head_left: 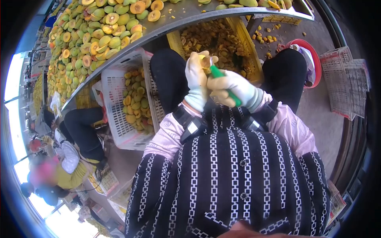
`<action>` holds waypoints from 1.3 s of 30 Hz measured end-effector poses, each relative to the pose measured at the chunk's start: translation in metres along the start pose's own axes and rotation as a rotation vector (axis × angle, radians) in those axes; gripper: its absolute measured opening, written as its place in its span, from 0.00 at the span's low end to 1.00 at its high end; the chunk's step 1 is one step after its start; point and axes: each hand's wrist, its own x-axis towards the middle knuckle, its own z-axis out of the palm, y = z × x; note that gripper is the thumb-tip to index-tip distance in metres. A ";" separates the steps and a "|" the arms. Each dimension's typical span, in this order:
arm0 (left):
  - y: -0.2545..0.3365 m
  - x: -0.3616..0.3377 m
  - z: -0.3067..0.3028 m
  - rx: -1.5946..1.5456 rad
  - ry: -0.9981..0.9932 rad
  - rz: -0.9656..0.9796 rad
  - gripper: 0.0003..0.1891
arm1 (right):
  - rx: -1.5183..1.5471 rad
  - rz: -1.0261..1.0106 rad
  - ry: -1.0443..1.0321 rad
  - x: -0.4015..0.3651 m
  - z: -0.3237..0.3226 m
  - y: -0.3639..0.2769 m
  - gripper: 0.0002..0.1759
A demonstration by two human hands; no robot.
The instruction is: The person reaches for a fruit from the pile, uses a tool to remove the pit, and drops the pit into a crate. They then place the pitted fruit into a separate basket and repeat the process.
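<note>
Head view, left grip (197,75): closed around a fruit piece (205,63), likely to steady it.
Right grip (233,86): clamped on a green-handled tool (216,72), its tip at the fruit piece.
Yellow crate (244,43): beyond and below both grips, presumably catching scraps (206,35).

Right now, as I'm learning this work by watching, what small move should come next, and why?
Probably work the green-handled tool a little further along the fruit piece: the left hand grips the piece, the right hand holds the handle with its working end at the fruit, and the yellow crate in front holds fruit scraps.
</note>
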 end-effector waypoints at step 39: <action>0.013 -0.028 -0.004 -0.213 -0.064 -0.001 0.14 | -1.368 -0.523 0.687 -0.022 -0.009 -0.007 0.20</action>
